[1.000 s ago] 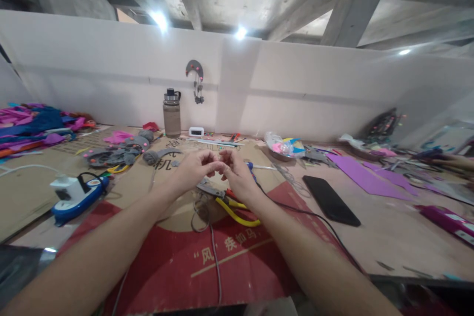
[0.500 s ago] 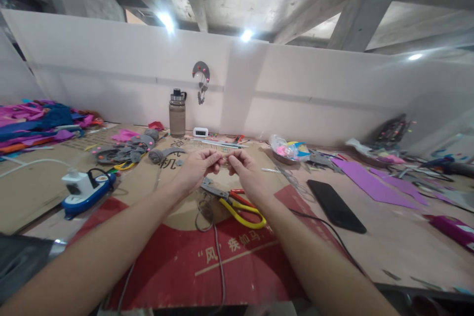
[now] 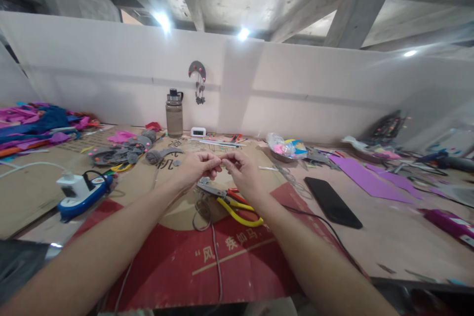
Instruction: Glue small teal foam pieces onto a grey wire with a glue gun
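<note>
My left hand (image 3: 202, 168) and my right hand (image 3: 240, 172) meet above the middle of the cardboard, fingertips pinched together. Whatever lies between the fingers is too small to make out. Just below them, scissors with yellow handles (image 3: 240, 215) rest on the red and brown cardboard (image 3: 244, 274). A red-handled tool (image 3: 233, 191) lies partly under the scissors, largely hidden by my right hand. Beside the blades is a loose grey cord (image 3: 217, 256) that loops and trails toward the near edge. Grey felt pieces (image 3: 163, 156) lie to the left of my left hand.
At left are a blue power strip (image 3: 87, 197) and heaped coloured cloth (image 3: 40, 123). A bottle (image 3: 174, 116) and small white clock (image 3: 198, 132) stand by the back wall. A black phone (image 3: 332, 202), purple sheets (image 3: 365, 177) and a bowl (image 3: 283, 154) of bits lie to the right.
The view has shifted slightly, so the table things appear a little further left. My hands stay together, their fingertips still pinched, with the fingers slightly repositioned.
</note>
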